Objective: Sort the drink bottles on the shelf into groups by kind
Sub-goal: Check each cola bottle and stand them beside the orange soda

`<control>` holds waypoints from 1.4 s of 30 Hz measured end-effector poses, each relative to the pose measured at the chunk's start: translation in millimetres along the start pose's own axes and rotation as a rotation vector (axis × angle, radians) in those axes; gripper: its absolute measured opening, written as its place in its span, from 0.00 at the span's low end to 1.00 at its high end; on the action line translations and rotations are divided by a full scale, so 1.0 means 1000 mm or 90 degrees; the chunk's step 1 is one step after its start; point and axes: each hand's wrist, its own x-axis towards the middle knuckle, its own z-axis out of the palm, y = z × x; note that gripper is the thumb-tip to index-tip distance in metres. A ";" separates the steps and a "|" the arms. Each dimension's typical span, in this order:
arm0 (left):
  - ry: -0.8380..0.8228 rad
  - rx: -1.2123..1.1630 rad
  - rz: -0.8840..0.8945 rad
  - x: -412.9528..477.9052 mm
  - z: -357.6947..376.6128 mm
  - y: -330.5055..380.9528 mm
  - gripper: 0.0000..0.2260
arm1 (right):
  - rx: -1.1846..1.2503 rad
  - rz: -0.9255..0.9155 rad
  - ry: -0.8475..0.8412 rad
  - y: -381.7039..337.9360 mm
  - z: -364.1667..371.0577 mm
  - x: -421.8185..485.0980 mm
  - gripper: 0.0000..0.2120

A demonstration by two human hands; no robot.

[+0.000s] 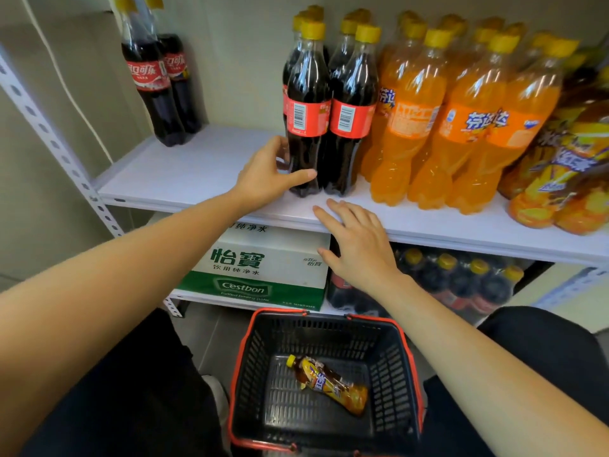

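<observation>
On the white shelf (pixel 197 173) stand several cola bottles (pixel 349 117) in the middle, with two more cola bottles (pixel 158 80) apart at the back left. Orange soda bottles (pixel 461 127) crowd to their right, and iced tea bottles (pixel 566 179) stand at the far right. My left hand (pixel 270 173) grips the base of the front left cola bottle (pixel 306 120), thumb across its front. My right hand (pixel 359 245) hovers flat with straight fingers at the shelf's front edge, holding nothing.
A black basket with red rim (pixel 250 341) sits on the floor below, with one iced tea bottle (pixel 329 384) lying in it. The lower shelf holds a water carton (pixel 263 265) and a shrink-wrapped pack of cola (pixel 454 282). A perforated shelf post (pixel 49 140) rises at left.
</observation>
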 end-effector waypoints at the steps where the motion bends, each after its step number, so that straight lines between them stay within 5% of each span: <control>1: -0.029 0.026 -0.002 -0.003 -0.009 -0.006 0.30 | -0.007 -0.003 -0.009 -0.001 -0.002 0.000 0.36; 6: -0.017 0.174 -0.030 -0.025 -0.069 -0.054 0.19 | -0.012 0.013 -0.075 -0.008 -0.022 0.017 0.29; 13: 0.074 0.411 -0.085 -0.046 -0.136 -0.116 0.26 | 0.289 0.022 -0.052 -0.064 -0.050 0.081 0.17; 18: 0.131 0.429 -0.097 -0.062 -0.132 -0.146 0.34 | 0.465 0.045 -0.054 -0.109 -0.030 0.165 0.17; 29: 0.253 0.423 0.002 -0.059 -0.124 -0.171 0.29 | 0.631 0.101 -0.069 -0.162 0.051 0.322 0.43; 42: 0.307 0.415 0.022 -0.058 -0.119 -0.173 0.28 | 0.732 0.124 0.036 -0.170 0.083 0.357 0.23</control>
